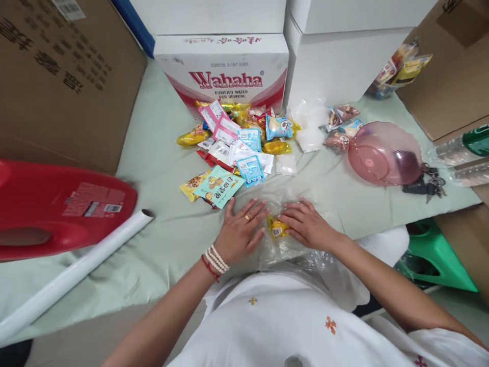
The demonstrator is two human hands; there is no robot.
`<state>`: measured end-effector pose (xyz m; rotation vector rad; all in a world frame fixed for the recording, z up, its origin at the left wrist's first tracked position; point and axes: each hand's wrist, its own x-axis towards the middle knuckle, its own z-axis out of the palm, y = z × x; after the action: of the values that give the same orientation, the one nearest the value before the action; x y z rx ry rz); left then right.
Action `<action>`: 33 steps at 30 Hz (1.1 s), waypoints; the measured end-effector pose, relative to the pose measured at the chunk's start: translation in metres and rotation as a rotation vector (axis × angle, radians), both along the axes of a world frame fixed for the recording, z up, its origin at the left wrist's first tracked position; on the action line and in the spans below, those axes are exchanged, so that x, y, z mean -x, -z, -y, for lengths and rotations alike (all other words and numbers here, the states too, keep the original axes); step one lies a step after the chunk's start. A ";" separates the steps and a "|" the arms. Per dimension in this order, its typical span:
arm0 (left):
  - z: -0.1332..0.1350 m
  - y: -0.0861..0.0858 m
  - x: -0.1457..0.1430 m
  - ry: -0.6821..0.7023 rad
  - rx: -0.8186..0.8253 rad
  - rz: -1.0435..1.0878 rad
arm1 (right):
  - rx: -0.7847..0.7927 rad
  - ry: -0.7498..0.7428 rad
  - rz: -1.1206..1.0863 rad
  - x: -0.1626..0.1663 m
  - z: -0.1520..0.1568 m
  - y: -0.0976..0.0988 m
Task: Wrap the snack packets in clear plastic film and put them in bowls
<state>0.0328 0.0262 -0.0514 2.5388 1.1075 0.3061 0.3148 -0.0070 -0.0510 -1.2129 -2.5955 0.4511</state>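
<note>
A clear plastic bag [269, 257] lies flat at the table's near edge. On or inside it is a small yellow snack packet [278, 228] with a barcode; I cannot tell which. My left hand [242, 227], with a ring and bracelets at the wrist, rests spread on the bag's left side. My right hand [307, 224] lies over the packet's right end, fingers stretched out. Just beyond the left hand are a mint-green snack packet [219, 187] and a heap of mixed packets, among them a blue-and-white sachet [250, 171].
A Wahaha carton [229, 71] stands behind the heap. To the right are a pink translucent bowl [372, 158], keys [431, 181], clear bags [307, 127] and bagged snacks [340, 125]. A red jug [57, 209] and a white tube [84, 267] lie at the left.
</note>
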 end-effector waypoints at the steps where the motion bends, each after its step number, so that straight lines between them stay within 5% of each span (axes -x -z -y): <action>1: 0.001 0.002 0.001 -0.029 0.006 -0.033 | -0.009 0.023 0.003 0.002 -0.002 0.002; 7: 0.006 0.009 0.016 -0.111 -0.112 -0.093 | -0.025 0.099 -0.004 -0.004 -0.010 0.003; 12: 0.016 0.008 0.019 0.004 -0.332 0.014 | -0.068 0.092 -0.030 -0.018 0.002 0.001; 19: 0.007 0.006 0.026 0.066 -0.111 0.020 | -0.090 0.175 -0.077 -0.021 0.014 -0.002; 25: 0.011 -0.005 0.043 0.432 0.158 0.021 | -0.014 0.015 -0.115 -0.048 0.068 -0.017; 30: 0.006 0.006 0.034 0.285 0.115 0.040 | -0.019 0.105 -0.115 -0.062 0.084 0.005; 33: -0.004 0.009 0.022 0.163 0.108 0.108 | 0.123 0.127 -0.283 -0.066 0.065 -0.002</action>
<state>0.0111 0.0302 -0.0604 2.4665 0.8478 0.3266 0.3813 -0.0724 -0.0493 -1.2430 -2.2677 0.7083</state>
